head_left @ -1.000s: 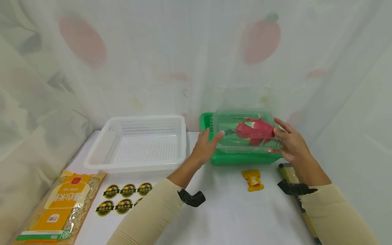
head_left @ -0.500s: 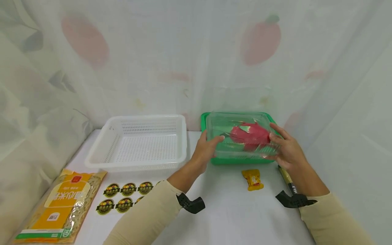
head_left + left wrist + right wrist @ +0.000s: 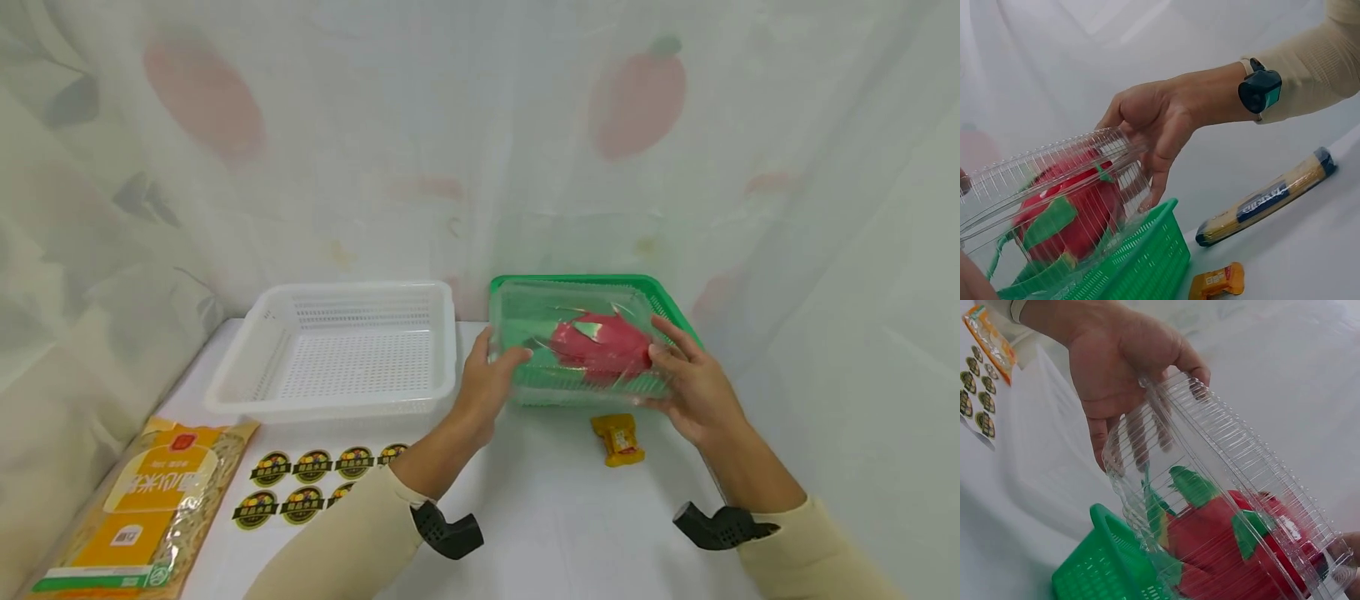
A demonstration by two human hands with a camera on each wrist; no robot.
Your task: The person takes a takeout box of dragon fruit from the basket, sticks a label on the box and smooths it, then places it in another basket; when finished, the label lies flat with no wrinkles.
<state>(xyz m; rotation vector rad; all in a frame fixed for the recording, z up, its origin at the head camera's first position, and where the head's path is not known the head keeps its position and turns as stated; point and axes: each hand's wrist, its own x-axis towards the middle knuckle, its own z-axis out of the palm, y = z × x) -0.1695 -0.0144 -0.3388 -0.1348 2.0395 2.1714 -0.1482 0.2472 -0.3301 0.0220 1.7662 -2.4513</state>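
A clear plastic clamshell box [image 3: 525, 304], its lid down, is held above the green basket [image 3: 667, 304] by both hands. Inside it lies a red dragon fruit [image 3: 603, 343] with green scales, also plain in the left wrist view [image 3: 1079, 219]. My left hand [image 3: 483, 383] grips the box's left end, thumb on top and fingers at the side and below. At the other end my right hand [image 3: 697, 387] holds the box the same way. In the right wrist view, fingers of the left hand [image 3: 1122, 359] show through the ribbed plastic.
Left of the basket stands a white basket [image 3: 330, 412]. A sheet of round stickers [image 3: 303, 504] and a bag of noodles [image 3: 150, 500] lie at the front left. A small yellow packet [image 3: 619, 440] sits before the green basket; a long pasta pack [image 3: 1266, 200] lies to the right.
Both hands have brought the box with the dragon fruit left and a little nearer to me. Its tilt has changed slightly. More of the green basket's right rim shows.
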